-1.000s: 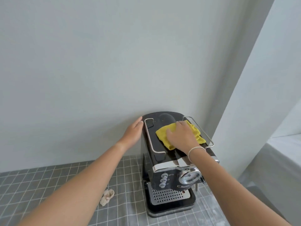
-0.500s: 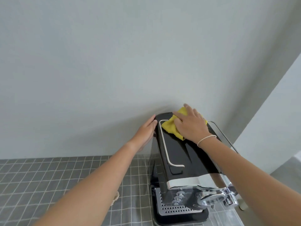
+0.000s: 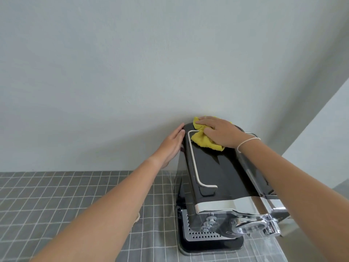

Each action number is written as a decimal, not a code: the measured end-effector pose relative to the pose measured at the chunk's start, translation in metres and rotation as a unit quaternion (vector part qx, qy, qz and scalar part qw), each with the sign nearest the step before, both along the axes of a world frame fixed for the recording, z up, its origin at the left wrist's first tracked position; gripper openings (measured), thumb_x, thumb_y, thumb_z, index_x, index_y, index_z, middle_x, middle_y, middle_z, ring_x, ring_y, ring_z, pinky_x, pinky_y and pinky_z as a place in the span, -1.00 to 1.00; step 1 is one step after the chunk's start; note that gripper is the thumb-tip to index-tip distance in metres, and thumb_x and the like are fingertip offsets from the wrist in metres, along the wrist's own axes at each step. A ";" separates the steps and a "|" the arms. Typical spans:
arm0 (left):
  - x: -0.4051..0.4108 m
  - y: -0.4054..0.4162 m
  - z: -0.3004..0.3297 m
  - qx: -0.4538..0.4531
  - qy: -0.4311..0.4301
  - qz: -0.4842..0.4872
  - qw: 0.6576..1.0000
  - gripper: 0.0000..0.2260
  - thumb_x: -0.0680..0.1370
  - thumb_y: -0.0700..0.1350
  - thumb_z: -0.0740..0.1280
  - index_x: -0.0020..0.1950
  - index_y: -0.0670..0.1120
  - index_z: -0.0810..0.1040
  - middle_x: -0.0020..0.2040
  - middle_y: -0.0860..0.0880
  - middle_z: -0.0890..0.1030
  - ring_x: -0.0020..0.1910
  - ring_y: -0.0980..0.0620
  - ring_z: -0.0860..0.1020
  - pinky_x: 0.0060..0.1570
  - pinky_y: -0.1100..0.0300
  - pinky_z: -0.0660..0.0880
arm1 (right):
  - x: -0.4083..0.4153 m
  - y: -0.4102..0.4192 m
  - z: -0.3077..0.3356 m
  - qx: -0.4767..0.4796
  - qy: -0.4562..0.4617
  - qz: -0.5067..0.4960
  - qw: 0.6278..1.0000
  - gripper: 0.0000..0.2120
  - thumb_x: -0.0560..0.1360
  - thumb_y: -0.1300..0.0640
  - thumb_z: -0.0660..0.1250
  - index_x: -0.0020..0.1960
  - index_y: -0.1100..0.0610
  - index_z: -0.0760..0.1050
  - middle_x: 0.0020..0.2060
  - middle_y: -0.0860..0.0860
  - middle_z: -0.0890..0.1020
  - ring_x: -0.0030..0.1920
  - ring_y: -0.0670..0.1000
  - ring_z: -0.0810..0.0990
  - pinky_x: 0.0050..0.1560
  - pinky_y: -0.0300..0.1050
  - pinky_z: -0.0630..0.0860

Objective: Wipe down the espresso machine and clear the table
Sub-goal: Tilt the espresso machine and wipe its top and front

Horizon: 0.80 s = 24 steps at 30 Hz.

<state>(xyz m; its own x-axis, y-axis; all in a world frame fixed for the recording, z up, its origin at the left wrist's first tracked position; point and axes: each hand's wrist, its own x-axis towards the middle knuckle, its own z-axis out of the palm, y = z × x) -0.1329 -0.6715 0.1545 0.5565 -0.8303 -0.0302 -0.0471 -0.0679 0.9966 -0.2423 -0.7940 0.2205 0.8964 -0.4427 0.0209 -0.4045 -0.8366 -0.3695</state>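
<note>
A black and chrome espresso machine (image 3: 217, 176) stands on the table against the wall. A yellow cloth (image 3: 200, 141) lies on the back of its glossy top. My right hand (image 3: 221, 134) presses flat on the cloth with fingers stretched toward the wall. My left hand (image 3: 172, 143) rests flat, fingers straight, against the machine's upper left side. A chrome rail (image 3: 194, 161) runs along the top's left edge.
A grey checked tablecloth (image 3: 56, 201) covers the table. A small crumpled pale scrap (image 3: 137, 218) peeks out beside my left forearm. The plain wall rises directly behind the machine. The table's right edge lies just right of the machine.
My right hand has slid the yellow cloth from the middle of the top toward its back edge by the wall. My left hand stays on the machine's left side. The view has moved closer.
</note>
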 end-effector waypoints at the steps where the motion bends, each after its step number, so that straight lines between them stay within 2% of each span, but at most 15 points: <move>1: 0.000 -0.001 0.000 -0.003 0.000 0.007 1.000 -0.62 0.62 0.01 0.03 0.45 0.10 0.20 0.26 0.10 0.41 0.11 0.12 0.42 0.23 0.15 0.37 | -0.002 0.003 -0.001 0.001 -0.010 0.006 1.000 -0.59 0.55 0.20 0.05 0.36 0.01 0.36 0.44 -0.04 0.29 0.45 -0.05 0.18 0.46 -0.15 0.00; 4: 0.001 -0.003 0.001 -0.009 0.009 0.027 1.000 -0.63 0.63 -0.04 0.04 0.44 0.06 0.24 0.25 0.04 0.49 0.12 0.07 0.48 0.22 0.10 0.41 | -0.013 0.013 -0.008 -0.023 -0.036 0.027 0.999 -0.59 0.53 0.24 0.08 0.37 0.10 0.36 0.42 -0.01 0.33 0.45 -0.04 0.17 0.41 -0.24 -0.05; 6: -0.003 0.002 0.002 -0.005 0.008 0.033 0.999 -0.63 0.63 -0.05 0.04 0.45 0.04 0.23 0.29 0.01 0.47 0.14 0.07 0.48 0.22 0.12 0.44 | -0.028 0.023 -0.010 -0.037 -0.024 0.025 0.999 -0.57 0.54 0.22 0.07 0.40 0.11 0.30 0.45 -0.02 0.28 0.48 -0.04 0.09 0.43 -0.22 -0.10; 9: -0.014 0.014 0.003 -0.011 0.003 0.031 0.999 -0.63 0.62 -0.07 0.06 0.44 0.03 0.25 0.22 0.05 0.48 -0.02 0.14 0.51 -0.04 0.36 0.48 | -0.053 0.043 -0.012 -0.038 -0.014 0.041 0.998 -0.56 0.54 0.19 0.06 0.41 0.05 0.29 0.46 -0.07 0.25 0.49 -0.08 0.05 0.44 -0.19 -0.15; 11: -0.021 0.022 0.002 -0.016 0.013 0.027 0.999 -0.64 0.62 -0.08 0.07 0.43 0.03 0.26 0.19 0.06 0.50 -0.04 0.15 0.51 -0.12 0.39 0.47 | -0.069 0.058 -0.015 -0.049 -0.014 0.079 0.996 -0.56 0.53 0.19 0.06 0.40 0.00 0.31 0.44 -0.11 0.27 0.46 -0.11 0.09 0.41 -0.24 -0.15; 15: -0.031 0.039 -0.003 -0.012 0.028 0.013 0.999 -0.62 0.62 -0.08 0.09 0.44 0.04 0.25 0.29 0.05 0.47 0.10 0.18 0.51 0.04 0.32 0.46 | -0.083 0.066 -0.008 -0.009 0.017 0.117 0.993 -0.54 0.53 0.25 0.03 0.35 -0.08 0.35 0.41 -0.20 0.30 0.44 -0.14 0.15 0.44 -0.21 -0.05; 18: -0.036 0.048 -0.004 -0.008 0.031 0.003 0.999 -0.62 0.61 -0.07 0.10 0.44 0.08 0.26 0.29 0.08 0.47 0.05 0.25 0.52 -0.11 0.42 0.47 | -0.068 0.066 0.000 0.028 0.036 0.144 0.989 -0.53 0.52 0.30 0.03 0.30 -0.06 0.43 0.39 -0.19 0.35 0.40 -0.18 0.20 0.36 -0.31 0.01; 20: -0.038 0.050 -0.005 -0.004 0.045 0.007 0.999 -0.63 0.62 -0.10 0.09 0.43 0.06 0.27 0.33 0.04 0.46 0.17 0.13 0.50 -0.09 0.37 0.48 | -0.055 0.068 0.003 0.033 0.042 0.150 0.987 -0.53 0.52 0.31 0.02 0.30 -0.04 0.44 0.39 -0.16 0.35 0.41 -0.17 0.21 0.38 -0.31 0.01; 22: -0.038 0.052 -0.006 0.001 0.064 0.011 0.998 -0.63 0.62 -0.16 0.05 0.43 0.03 0.28 0.34 -0.03 0.46 0.26 0.03 0.47 0.04 0.25 0.48 | -0.047 0.068 0.003 0.030 0.042 0.150 0.987 -0.55 0.53 0.31 0.02 0.30 -0.02 0.45 0.40 -0.13 0.36 0.42 -0.13 0.22 0.41 -0.27 0.02; 24: -0.037 0.053 -0.007 0.008 0.063 0.008 0.998 -0.60 0.62 -0.22 0.01 0.43 0.03 0.29 0.37 -0.03 0.43 0.27 0.00 0.46 0.11 0.18 0.46 | -0.051 0.068 0.003 0.039 0.037 0.146 0.988 -0.55 0.53 0.32 0.02 0.27 -0.01 0.47 0.38 -0.14 0.37 0.40 -0.14 0.23 0.35 -0.38 0.01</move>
